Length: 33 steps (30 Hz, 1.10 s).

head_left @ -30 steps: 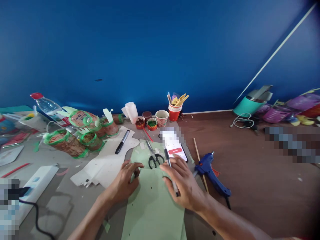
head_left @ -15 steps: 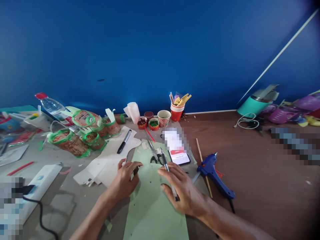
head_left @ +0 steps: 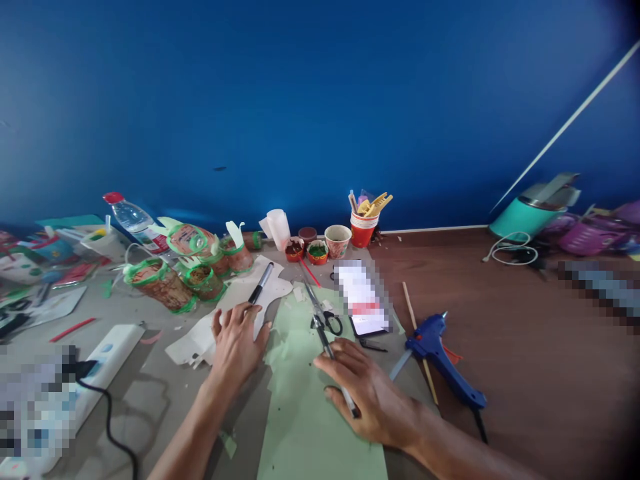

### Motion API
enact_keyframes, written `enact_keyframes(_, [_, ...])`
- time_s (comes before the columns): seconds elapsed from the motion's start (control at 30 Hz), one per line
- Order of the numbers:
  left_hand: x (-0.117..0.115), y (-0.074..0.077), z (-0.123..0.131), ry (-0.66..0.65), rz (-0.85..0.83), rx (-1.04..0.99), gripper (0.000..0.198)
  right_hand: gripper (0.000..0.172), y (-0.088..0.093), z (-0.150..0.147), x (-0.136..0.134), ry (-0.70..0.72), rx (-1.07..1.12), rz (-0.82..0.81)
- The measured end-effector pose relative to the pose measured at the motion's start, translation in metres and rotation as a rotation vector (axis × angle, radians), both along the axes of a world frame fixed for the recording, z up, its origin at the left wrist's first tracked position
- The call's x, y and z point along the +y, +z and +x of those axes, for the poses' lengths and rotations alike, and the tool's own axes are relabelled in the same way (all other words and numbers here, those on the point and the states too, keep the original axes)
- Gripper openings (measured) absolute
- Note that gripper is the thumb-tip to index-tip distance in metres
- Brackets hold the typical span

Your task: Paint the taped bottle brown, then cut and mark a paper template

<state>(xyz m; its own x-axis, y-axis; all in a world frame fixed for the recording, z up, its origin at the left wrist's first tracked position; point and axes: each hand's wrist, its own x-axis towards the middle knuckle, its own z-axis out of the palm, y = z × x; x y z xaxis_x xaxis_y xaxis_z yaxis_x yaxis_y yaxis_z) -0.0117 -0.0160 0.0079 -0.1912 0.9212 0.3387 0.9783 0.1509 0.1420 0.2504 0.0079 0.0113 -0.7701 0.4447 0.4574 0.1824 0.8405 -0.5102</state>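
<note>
A slim black-and-clear pen lies across my right hand, tucked among the bent fingers. Under that hand is a sheet of light green paper. My left hand hovers over or rests on a white paper cut-out, fingers spread. Its fingertips reach the dark lower end of a marker; whether they touch it I cannot tell. A pair of scissors with black handles lies at the green sheet's upper part, just beyond the pen's tip.
To the right are a phone, a wooden stick and a blue glue gun. Paper cups stand along the wall. Green-rimmed brown pots and a plastic bottle are at left, behind a white power strip.
My left hand has moved left off the green sheet onto the white cut-out, close to the marker. My right hand still holds the pen. The whole view has shifted slightly.
</note>
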Motion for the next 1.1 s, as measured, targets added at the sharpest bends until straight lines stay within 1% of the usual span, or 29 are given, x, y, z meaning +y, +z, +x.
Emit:
enact_keyframes(0.1, [0.000,0.000,-0.009,0.078,-0.051,0.050,0.043,0.041,0.000,0.000,0.000,-0.018,-0.005,-0.007])
enact_keyframes(0.23, [0.001,-0.001,-0.016,0.116,-0.079,0.056,0.053,0.041,-0.001,0.000,0.000,-0.027,-0.017,-0.010])
enact_keyframes(0.4, [0.005,-0.010,-0.023,0.046,-0.077,0.038,0.047,0.041,-0.004,0.000,-0.001,-0.036,-0.026,-0.006])
enact_keyframes(0.57, [0.011,-0.017,-0.023,-0.036,-0.110,0.047,0.041,0.040,-0.003,0.000,-0.002,-0.028,-0.024,-0.007])
enact_keyframes(0.67, [0.013,-0.018,-0.022,-0.010,-0.055,0.023,0.032,0.039,-0.003,0.000,-0.002,-0.028,-0.023,-0.009])
enact_keyframes(0.77, [0.014,-0.019,-0.020,0.006,0.020,-0.002,0.032,0.039,-0.003,0.000,-0.002,-0.026,-0.027,-0.018])
enact_keyframes(0.9, [0.013,-0.018,-0.012,-0.098,0.040,-0.022,0.040,0.040,-0.003,0.000,-0.002,-0.031,-0.026,-0.015])
enact_keyframes(1.0, [0.010,-0.017,-0.003,-0.191,0.005,-0.029,0.041,0.041,-0.004,0.000,-0.002,-0.030,-0.024,-0.018])
enact_keyframes(1.1, [0.009,-0.017,0.003,-0.272,-0.028,-0.053,0.048,0.042,-0.004,-0.001,-0.002,-0.031,-0.030,-0.024])
